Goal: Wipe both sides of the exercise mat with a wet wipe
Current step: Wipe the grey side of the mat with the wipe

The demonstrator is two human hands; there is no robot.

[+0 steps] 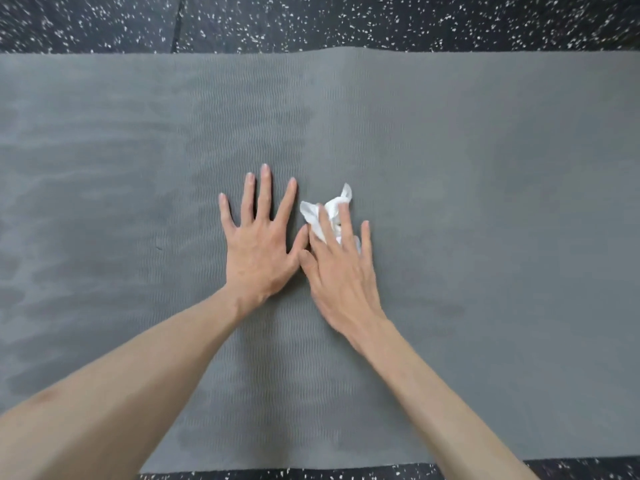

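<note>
While the grey exercise mat [485, 202] lies flat and unrolled across the floor, running from the left edge of view to the right, a crumpled white wet wipe [329, 213] sits on its ribbed middle stretch. The right hand [341, 271] presses the wipe down with straight, spread fingers (part of the wipe pokes out beyond the fingertips on the far side). Just left of it, thumb nearly touching, the left hand [258, 244] rests palm-down on the mat, fingers splayed and holding nothing. Darker damp-looking patches mottle the mat's left part. Black speckled flooring [311, 22] shows along the far and near edges.
</note>
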